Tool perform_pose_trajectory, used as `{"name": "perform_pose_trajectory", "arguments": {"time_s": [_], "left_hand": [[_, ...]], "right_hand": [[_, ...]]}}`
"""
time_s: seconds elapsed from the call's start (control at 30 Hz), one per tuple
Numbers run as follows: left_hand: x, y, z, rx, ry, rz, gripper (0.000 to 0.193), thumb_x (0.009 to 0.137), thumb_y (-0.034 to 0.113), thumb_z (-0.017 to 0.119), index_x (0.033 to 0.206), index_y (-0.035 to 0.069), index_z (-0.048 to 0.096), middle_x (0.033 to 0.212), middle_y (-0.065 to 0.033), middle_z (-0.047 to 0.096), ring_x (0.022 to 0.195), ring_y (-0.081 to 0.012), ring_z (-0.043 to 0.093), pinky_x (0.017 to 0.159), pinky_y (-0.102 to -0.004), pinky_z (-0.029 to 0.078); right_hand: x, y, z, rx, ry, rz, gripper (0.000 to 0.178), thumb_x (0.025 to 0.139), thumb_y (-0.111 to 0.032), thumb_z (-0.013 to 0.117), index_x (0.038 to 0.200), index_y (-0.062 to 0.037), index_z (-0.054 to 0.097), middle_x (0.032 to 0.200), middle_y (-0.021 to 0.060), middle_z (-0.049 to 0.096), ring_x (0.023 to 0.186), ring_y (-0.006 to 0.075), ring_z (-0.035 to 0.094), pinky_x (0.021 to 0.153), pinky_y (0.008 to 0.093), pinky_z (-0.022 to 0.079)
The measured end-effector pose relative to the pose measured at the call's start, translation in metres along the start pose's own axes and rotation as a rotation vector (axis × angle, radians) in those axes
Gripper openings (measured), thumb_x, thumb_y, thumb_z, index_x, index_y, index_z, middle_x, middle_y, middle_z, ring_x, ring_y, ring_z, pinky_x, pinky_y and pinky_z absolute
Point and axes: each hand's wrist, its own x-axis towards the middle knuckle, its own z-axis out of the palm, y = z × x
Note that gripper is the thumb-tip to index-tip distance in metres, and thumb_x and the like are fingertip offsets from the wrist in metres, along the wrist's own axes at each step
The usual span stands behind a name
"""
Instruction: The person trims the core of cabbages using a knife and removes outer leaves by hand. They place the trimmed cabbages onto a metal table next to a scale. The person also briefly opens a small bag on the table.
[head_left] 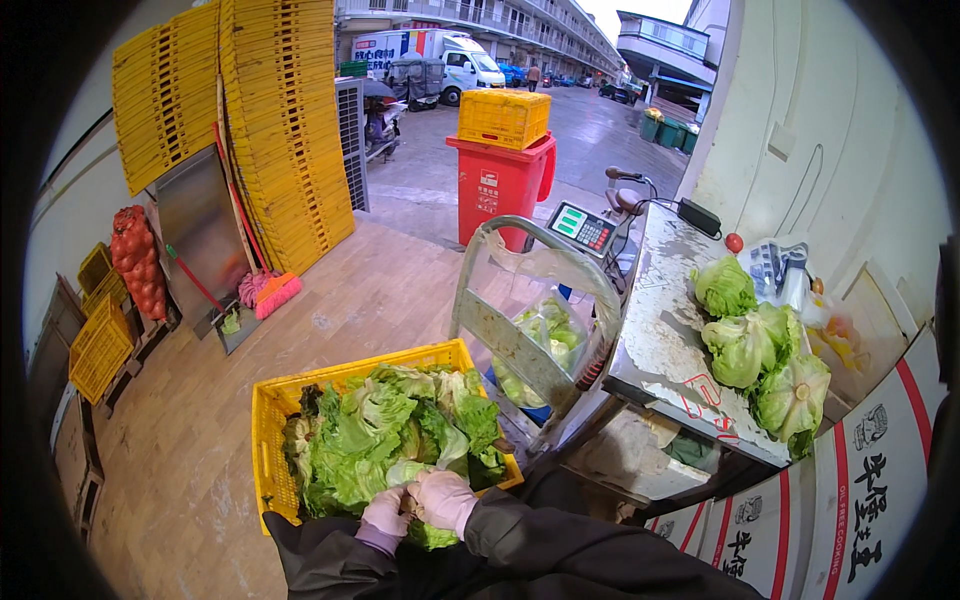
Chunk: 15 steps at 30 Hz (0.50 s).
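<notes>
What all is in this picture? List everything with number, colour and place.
Near crate: one, yellow, bottom centre
Lettuce leaves: many, green, inside it
Lettuce heads: several, green, on table
Table: one, worn white, right
Metal frame: one, grey, left of table
Scale: one, grey-black, beyond frame
Bin: one, red, centre
Top crate: one, yellow, on bin
Stacked crates: many, yellow, upper left
Net sack: one, red-orange, left
Broom: one, orange-pink, left floor
Cartons: several, white-red, lower right
Truck: one, mostly white, outside
Left fingers: one set, pinkish gloved, by lettuce
Right fingers: one set, pinkish gloved, beside left
</notes>
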Motion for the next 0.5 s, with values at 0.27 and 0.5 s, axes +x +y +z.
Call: {"name": "perform_pose_trajectory", "arguments": {"time_s": [0.27,0.5], "left_hand": [[0.001,-0.006,0.006,-0.125,0.002,0.043,0.024,0.071,0.003,0.063,0.095,0.004,0.063,0.080,-0.0124,0.066,0.077,-0.0251,0.064,0.071,-0.0328,0.049],[0.003,0.000,0.006,0.066,0.015,-0.003,0.020,0.073,0.009,0.065,0.092,0.005,0.062,0.077,-0.0130,0.065,0.073,-0.0261,0.064,0.066,-0.0336,0.049]], "right_hand": [[0.005,0.011,0.013,-0.032,0.064,-0.076,0.020,0.076,-0.025,0.061,0.088,-0.0088,0.064,0.085,0.0112,0.061,0.087,0.0323,0.059,0.075,0.0420,0.048],[0.005,0.006,0.004,-0.048,0.087,-0.078,0.018,0.073,-0.021,0.062,0.085,-0.0079,0.064,0.086,0.0118,0.061,0.087,0.0323,0.059,0.076,0.0426,0.049]]}}
